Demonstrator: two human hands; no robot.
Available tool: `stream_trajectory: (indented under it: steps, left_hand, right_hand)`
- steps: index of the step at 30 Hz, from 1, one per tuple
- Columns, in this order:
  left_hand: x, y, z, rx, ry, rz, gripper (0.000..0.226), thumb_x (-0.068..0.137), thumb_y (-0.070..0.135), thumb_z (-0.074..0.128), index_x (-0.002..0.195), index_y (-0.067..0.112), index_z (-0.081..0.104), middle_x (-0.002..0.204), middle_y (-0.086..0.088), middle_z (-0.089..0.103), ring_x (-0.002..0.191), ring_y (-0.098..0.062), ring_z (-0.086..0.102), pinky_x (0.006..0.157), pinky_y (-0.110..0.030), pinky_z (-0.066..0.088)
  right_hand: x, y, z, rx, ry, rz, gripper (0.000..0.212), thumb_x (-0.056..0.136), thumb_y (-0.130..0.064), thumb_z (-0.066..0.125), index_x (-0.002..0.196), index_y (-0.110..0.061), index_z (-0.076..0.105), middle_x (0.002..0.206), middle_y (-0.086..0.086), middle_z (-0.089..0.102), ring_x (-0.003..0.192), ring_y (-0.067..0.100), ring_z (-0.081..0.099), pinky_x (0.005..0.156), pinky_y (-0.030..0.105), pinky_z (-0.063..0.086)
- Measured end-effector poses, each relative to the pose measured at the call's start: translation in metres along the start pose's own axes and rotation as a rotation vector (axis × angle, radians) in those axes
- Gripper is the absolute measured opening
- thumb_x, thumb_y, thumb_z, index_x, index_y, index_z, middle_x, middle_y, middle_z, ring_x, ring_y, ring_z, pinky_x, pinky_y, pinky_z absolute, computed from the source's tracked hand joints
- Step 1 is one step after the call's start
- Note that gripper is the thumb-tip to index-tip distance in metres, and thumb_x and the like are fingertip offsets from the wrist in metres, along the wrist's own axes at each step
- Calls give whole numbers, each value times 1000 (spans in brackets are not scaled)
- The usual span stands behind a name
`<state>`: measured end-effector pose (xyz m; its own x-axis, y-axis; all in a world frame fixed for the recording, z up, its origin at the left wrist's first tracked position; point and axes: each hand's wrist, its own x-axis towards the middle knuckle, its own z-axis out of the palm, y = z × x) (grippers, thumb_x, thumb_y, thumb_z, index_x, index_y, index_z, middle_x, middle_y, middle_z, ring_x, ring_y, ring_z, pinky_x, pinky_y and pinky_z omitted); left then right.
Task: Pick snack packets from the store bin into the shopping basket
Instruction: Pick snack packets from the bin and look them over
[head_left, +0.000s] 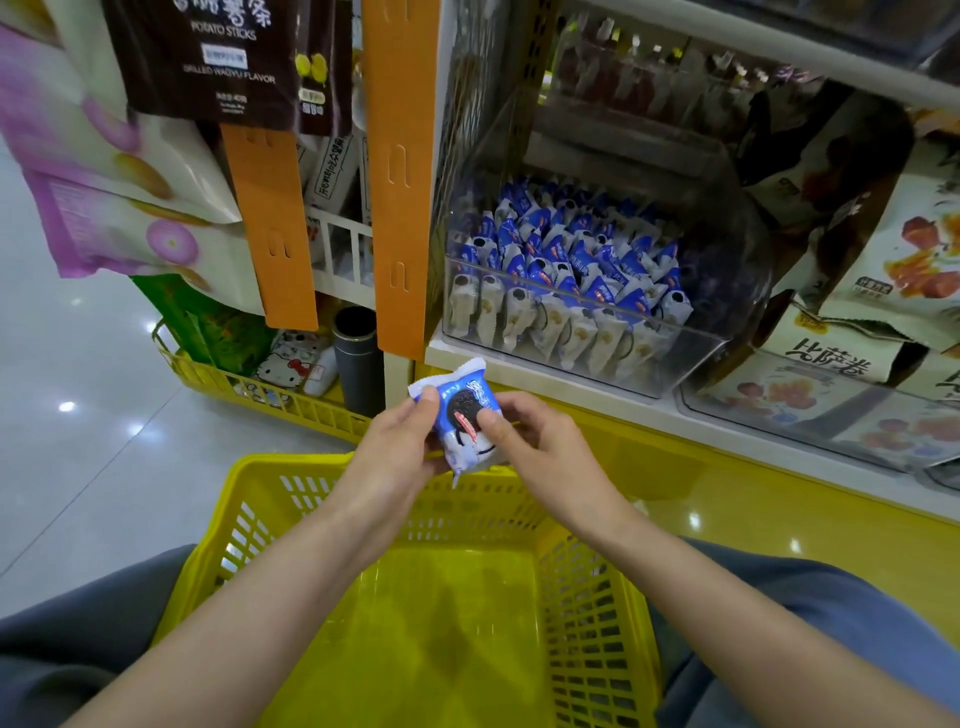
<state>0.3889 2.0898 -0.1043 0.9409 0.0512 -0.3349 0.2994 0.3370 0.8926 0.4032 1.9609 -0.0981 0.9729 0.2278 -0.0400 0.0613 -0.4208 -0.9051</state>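
A blue and white snack packet (460, 415) with a dark cookie printed on it is held between both hands, above the far rim of the yellow shopping basket (270, 512). My left hand (397, 449) pinches its left edge with the thumb on top. My right hand (535, 441) grips its right side, thumb pressed on the front. The basket sits on my lap and I see nothing inside it. Above and behind, a clear plastic bin (691, 345) on the shelf holds several packets of the same kind (571, 270).
An orange strip (400, 182) hangs left of the bin, a second one (270, 223) further left among hanging snack bags. Another yellow basket (208, 376) with items stands on the floor. More clear bins with packets (852, 395) sit to the right. The yellow shelf base (727, 499) runs below.
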Motion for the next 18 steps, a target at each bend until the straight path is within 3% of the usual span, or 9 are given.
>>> stream_trajectory:
  steps: [2, 6, 10, 13, 15, 18]
  left_hand:
    - [0, 2, -1, -40, -23, -22, 35, 101, 26, 32, 90, 13, 63, 76, -7, 73, 70, -16, 69, 76, -39, 54]
    - [5, -2, -2, 163, 29, 69, 35, 100, 29, 36, 85, 12, 64, 84, -13, 71, 79, -21, 67, 76, -35, 52]
    - [11, 1, 4, 292, 64, 154, 21, 98, 21, 41, 84, 9, 53, 74, -7, 64, 58, -5, 63, 57, -23, 52]
    - [12, 9, 9, 266, 10, 181, 18, 98, 15, 40, 85, 11, 52, 82, -10, 64, 68, -12, 65, 67, -29, 55]
    - [10, 18, 8, 370, -35, 300, 14, 98, 15, 41, 94, 15, 54, 92, -3, 66, 79, -8, 65, 73, -22, 53]
    - [5, 43, 8, 617, -65, 520, 11, 95, 25, 45, 101, 33, 50, 104, 15, 59, 97, 5, 53, 82, -8, 42]
  right_hand:
    - [-1, -3, -1, 44, 7, 28, 14, 90, -15, 57, 102, -12, 63, 98, 6, 68, 88, 24, 64, 86, 42, 51]
    - [-5, -7, -4, 131, -10, 87, 18, 87, -10, 61, 104, -16, 57, 104, 4, 65, 89, 14, 60, 82, 30, 51]
    - [-8, -15, -13, 138, 10, 155, 21, 86, -7, 61, 106, -12, 58, 109, 10, 65, 89, 14, 62, 82, 25, 50]
    - [-8, -27, -31, 126, -3, 152, 14, 85, -9, 62, 97, -16, 63, 101, 4, 69, 77, 6, 64, 72, 19, 52]
    - [-7, -39, -52, 81, 14, 103, 16, 84, -12, 64, 96, -22, 62, 97, -3, 69, 75, 1, 64, 66, 13, 51]
    - [5, -60, -100, -127, 184, -25, 25, 82, -21, 65, 106, -21, 59, 98, -7, 66, 81, 3, 64, 71, 16, 52]
